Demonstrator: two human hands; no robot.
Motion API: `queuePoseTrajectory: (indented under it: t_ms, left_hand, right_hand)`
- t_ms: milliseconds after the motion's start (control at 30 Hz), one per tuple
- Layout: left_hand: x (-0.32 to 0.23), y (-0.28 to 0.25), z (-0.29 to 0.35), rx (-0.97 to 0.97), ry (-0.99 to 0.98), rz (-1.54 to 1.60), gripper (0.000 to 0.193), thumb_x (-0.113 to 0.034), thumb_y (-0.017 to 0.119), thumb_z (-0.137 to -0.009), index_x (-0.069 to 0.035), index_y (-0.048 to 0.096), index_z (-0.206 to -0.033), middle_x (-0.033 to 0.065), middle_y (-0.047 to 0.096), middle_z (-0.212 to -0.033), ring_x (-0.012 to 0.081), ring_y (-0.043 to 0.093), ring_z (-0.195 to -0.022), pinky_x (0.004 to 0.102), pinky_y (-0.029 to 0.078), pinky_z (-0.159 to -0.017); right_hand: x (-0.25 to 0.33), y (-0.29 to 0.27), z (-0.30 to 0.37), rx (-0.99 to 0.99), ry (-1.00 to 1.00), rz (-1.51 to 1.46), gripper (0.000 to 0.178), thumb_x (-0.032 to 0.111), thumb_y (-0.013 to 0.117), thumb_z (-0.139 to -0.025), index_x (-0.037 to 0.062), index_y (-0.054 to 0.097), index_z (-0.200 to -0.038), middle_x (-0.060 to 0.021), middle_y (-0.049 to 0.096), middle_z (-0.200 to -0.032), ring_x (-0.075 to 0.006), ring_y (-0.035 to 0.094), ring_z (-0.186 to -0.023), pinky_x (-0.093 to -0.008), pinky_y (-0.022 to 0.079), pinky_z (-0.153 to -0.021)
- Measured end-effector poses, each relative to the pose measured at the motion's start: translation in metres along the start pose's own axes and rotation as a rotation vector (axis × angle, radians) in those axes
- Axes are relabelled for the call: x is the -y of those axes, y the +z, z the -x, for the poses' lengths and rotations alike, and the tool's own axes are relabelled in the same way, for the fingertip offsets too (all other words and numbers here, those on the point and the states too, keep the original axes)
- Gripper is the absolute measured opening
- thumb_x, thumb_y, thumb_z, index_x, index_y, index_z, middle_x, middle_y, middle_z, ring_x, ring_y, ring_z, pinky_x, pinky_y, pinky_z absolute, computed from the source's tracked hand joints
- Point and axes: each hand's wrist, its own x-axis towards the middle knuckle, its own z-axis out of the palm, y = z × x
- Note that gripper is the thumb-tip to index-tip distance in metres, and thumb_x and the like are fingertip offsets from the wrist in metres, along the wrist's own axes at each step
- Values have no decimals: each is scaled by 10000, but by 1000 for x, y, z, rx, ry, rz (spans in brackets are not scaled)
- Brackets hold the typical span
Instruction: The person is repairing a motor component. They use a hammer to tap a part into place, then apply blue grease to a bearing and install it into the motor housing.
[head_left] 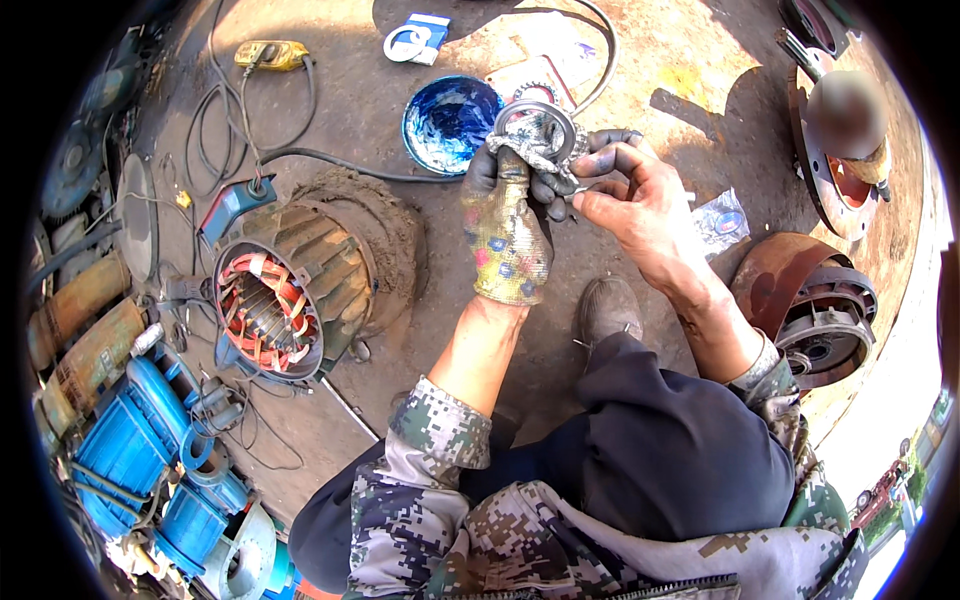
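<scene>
My left hand (508,245), in a stained, patterned work glove with dark fingertips, grips a grey metal ring (569,130) together with a smudged grey-white rag (530,140). The rag lies bunched in and below the ring. Bare and black-stained at the fingers, my right hand (645,205) is closed in a pinch beside the rag's right edge. What sits between its thumb and fingers is too small to make out. Just left of the ring stands a bowl (408,135) smeared inside with blue grease. A toothed ring-shaped part (535,90) lies behind the metal ring.
A motor stator housing (340,265) with red windings stands at left. Blue castings (125,450) crowd the lower left. A power strip (272,55) and cables lie behind. At right are a rusty flanged part (815,170), a round housing (770,280) and a plastic bag (720,222).
</scene>
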Motion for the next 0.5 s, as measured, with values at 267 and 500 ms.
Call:
queuePoseTrajectory:
  t_ms: [267,500]
  left_hand:
    - [-1,11,9,-90,49,-437,223,-230,561,-1115,-31,660,-1100,-6,620,-731,41,513,-499,235,415,-416]
    - [9,-3,5,39,59,-830,241,-239,629,-1068,-15,716,-1043,57,640,-733,124,567,-574,323,439,-517]
  right_hand:
    - [-13,-17,-19,29,-189,-302,294,181,646,-1066,8,681,-1302,-44,707,-1221,-97,613,-1027,-284,491,-926]
    - [-21,-45,-38,91,-195,-215,369,244,637,-1082,22,654,-1376,-33,733,-1173,-103,642,-1052,-292,503,-980]
